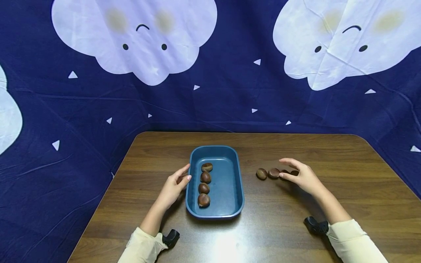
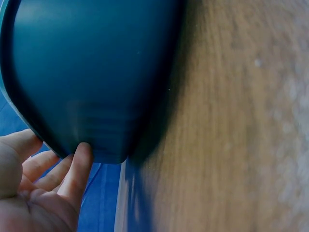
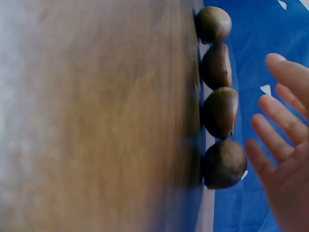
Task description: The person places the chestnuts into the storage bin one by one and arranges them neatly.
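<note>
A blue rectangular tray (image 1: 227, 182) sits on the table, with several brown chestnuts (image 1: 204, 188) in a column along its left side. My left hand (image 1: 172, 187) rests against the tray's left wall, its thumb at the rim; in the left wrist view its fingers (image 2: 79, 169) touch the outer wall, fairly straight. To the right, several more chestnuts (image 1: 273, 173) lie in a row on the wood. Above the right end of that row hovers my right hand (image 1: 304, 178), thumb and fingers spread apart and nothing between them. It partly covers the chestnuts there in the head view.
The brown wooden table (image 1: 263, 226) has rounded far corners. Behind it hangs a dark blue cloth (image 1: 227, 102) with white clouds and small triangles. A black wrist device (image 1: 315, 225) is at the right cuff, and another (image 1: 171, 238) at the left.
</note>
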The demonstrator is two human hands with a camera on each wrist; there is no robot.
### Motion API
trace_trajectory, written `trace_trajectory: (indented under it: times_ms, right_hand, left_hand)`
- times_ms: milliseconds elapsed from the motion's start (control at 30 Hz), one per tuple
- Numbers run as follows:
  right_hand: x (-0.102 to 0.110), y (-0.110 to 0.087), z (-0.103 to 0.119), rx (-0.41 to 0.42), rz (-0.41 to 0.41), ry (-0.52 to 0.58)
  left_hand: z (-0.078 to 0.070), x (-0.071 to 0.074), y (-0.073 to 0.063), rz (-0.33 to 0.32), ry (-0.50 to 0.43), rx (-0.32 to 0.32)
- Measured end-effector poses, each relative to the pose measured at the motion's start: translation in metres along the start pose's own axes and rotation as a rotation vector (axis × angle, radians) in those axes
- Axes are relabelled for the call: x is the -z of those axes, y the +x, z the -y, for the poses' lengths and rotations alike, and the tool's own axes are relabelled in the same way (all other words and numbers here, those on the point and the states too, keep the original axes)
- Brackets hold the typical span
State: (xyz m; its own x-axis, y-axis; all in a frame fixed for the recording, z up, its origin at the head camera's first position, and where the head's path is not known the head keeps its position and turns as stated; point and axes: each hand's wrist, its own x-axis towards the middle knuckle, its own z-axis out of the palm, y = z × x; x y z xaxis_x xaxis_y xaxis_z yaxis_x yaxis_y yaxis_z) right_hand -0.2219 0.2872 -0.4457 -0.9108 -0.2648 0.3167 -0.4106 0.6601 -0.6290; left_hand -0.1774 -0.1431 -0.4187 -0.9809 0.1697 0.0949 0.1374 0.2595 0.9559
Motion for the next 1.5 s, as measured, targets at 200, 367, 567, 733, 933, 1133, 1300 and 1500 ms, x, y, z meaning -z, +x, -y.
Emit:
trace_trajectory:
  times_ms: [200, 367, 567, 733, 933, 1133, 1300, 1500]
  right_hand:
    - [0.005, -0.011, -0.015, -0.029, -0.028, -0.022]
    - [0.008, -0.02, -0.026, -0.016, -0.049, -0.036]
    - [0.008, -0.026, -0.036, -0.034, -0.055, -0.055]
    - [0.007, -0.028, -0.039, -0.046, -0.059, -0.046]
    - [0.007, -0.029, -0.039, -0.048, -0.075, -0.05]
    - [0.009, -0.03, -0.036, -0.064, -0.1, -0.06]
    - [0.01, -0.027, -0.033, -0.058, -0.121, -0.054]
    - [0.011, -0.02, -0.023, -0.023, -0.124, -0.017]
  left_hand:
    - [0.0, 0.0, 0.0, 0.004, -0.015, 0.004]
    - [0.0, 0.0, 0.0, 0.002, -0.014, 0.001]
    - [0.0, 0.0, 0.0, -0.006, 0.002, -0.004]
    - [0.0, 0.0, -0.001, -0.01, 0.003, -0.008]
    - [0.0, 0.0, 0.0, -0.011, 0.0, -0.01]
    - [0.001, 0.0, 0.0, -0.009, 0.003, -0.006]
    - [0.0, 0.0, 0.0, -0.006, -0.002, -0.001]
    - [0.0, 0.0, 0.0, -0.004, -0.019, 0.001]
